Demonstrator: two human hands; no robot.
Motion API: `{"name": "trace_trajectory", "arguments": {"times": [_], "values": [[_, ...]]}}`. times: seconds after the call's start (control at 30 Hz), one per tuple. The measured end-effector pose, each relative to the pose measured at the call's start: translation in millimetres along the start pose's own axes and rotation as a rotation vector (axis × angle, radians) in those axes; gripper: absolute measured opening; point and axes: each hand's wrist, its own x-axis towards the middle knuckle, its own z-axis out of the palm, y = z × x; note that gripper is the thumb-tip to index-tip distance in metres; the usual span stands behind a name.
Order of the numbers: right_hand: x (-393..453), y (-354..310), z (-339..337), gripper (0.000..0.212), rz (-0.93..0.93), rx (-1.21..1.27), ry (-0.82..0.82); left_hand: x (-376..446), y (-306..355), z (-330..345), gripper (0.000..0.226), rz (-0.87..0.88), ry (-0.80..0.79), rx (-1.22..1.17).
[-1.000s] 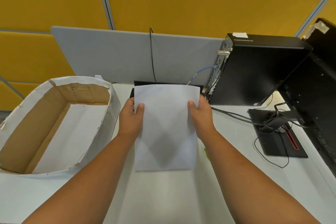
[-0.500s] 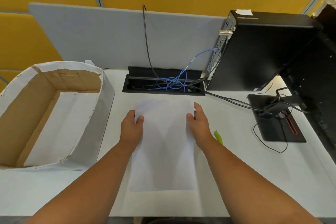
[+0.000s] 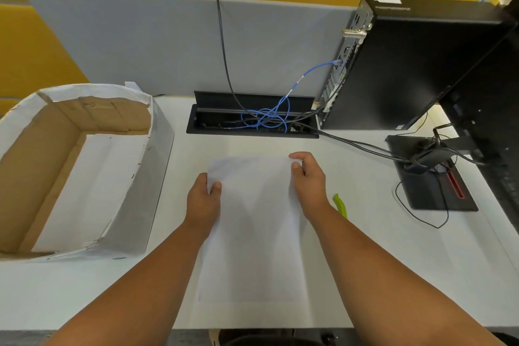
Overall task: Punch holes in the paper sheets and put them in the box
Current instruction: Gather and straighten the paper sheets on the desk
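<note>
Paper (image 3: 252, 227), a white sheet or perhaps a thin stack, lies flat on the table (image 3: 393, 275) near its front edge, long side running away from the person. The left hand (image 3: 203, 199) pinches the sheet's left edge towards the far corner, thumb on top and fingers curled under. The right hand (image 3: 309, 182) grips the far right corner the same way, thumb over the paper. White on white leaves the edges faint, so I cannot tell how many sheets there are or whether any holes are punched.

Just right of the right wrist a small green object (image 3: 340, 205) pokes out; too little shows to name it. To the left, well apart from the paper, stands the open cardboard box (image 3: 157, 149), its outside wrapped in white paper and its floor pale. Beyond the paper a cable tray (image 3: 196, 123) holds a blue cable tangle (image 3: 269, 118), with a black computer tower (image 3: 415, 64) to the right.

No punch is plainly in view, so boxing the paper unpunched seems the main risk. Held only at its far end, the sheet could sag and snag on the box wall. If it is a stack, loose sheets may fan apart and the holes would misalign.
</note>
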Motion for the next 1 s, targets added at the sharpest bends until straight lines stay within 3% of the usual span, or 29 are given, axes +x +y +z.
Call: {"name": "trace_trajectory", "arguments": {"times": [0.13,0.27,0.37,0.5,1.0], "values": [[-0.1,-2.0,-0.1,0.025,0.004,-0.012,-0.031,-0.5,1.3,0.5,0.035,-0.025,-0.013,-0.023],[0.7,6.3,3.2,0.039,0.127,-0.014,-0.107,5.1,-5.5,-0.2,0.041,-0.047,-0.003,-0.028],[-4.1,15.6,3.5,0.014,0.161,-0.067,-0.137,4.8,-2.8,-0.1,0.027,-0.036,0.022,-0.054],[-6.1,18.9,4.4,0.033,0.147,-0.076,-0.101,5.2,-1.0,0.2,0.024,-0.023,-0.012,-0.058],[2.0,16.7,5.2,0.029,0.178,-0.086,-0.050,13.8,-3.2,2.8,0.020,0.002,-0.035,-0.042]]}}
